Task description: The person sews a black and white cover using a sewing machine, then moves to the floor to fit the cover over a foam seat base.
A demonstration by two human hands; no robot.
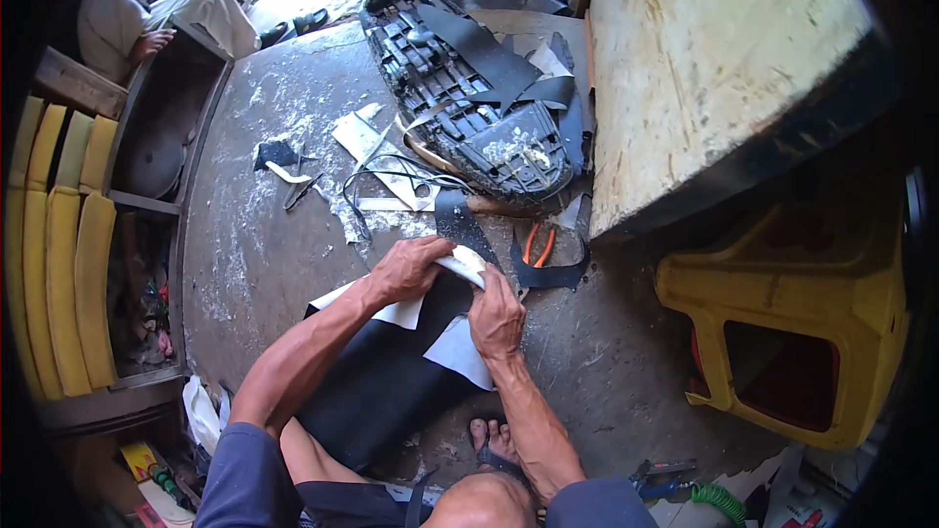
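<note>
Black vinyl sheet with a white backing lies on the concrete floor between the person's knees, its long axis running from about 7 o'clock near the lap up to 1 o'clock, where the far end is folded over into a pale roll. At the left, the left hand comes in from 7 o'clock and is closed over that roll from above, fingers curled down on the white edge. Just to its right, touching the same fold, the right hand reaches up from 6 o'clock and pinches the sheet's edge, thumb and fingers pressed together on it. Both hands sit at the sheet's far end, the left slightly farther out, the right nearer the body. Beyond them toward 12 o'clock lie white scraps, a black cord and a stripped seat base, its long axis running from 11 to 5 o'clock. Orange-handled pliers rest at 2 o'clock from the right hand, near but apart. Farther right stands a yellow stool.
</note>
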